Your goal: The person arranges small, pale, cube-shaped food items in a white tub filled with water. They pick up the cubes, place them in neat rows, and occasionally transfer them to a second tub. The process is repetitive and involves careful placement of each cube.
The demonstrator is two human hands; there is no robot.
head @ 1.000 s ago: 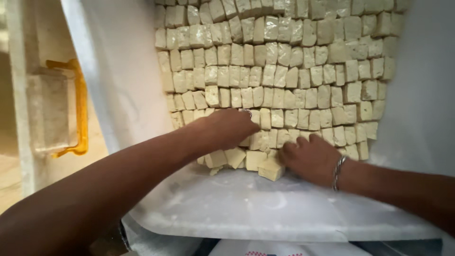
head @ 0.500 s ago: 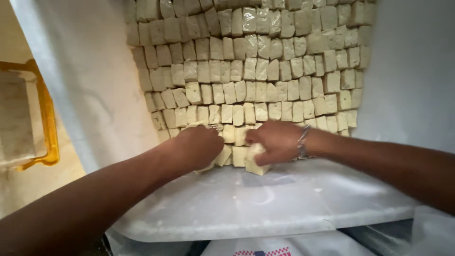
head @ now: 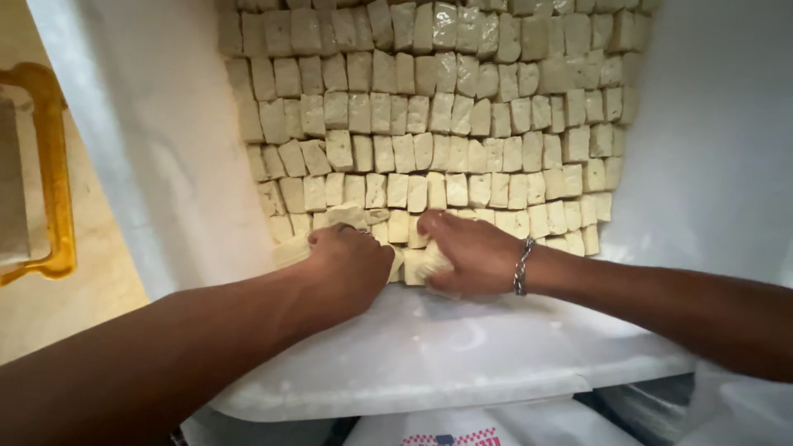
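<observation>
— How full is that white board (head: 429, 363)?

— Mostly covered: the pale cubes (head: 429, 107) sit in tight rows across the far part, and only the near strip is bare.

— And the hands?

— Both at the nearest row. The left hand (head: 351, 264) is curled over a few cubes; the right hand (head: 467, 252), fingers closed, grips one cube (head: 431, 263) — the row's near edge looks unfinished.

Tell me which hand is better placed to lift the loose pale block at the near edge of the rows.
Right, probably. The right hand already curls its fingers around the loose block at the near row. The left hand rests over blocks farther left, beside it.
</observation>
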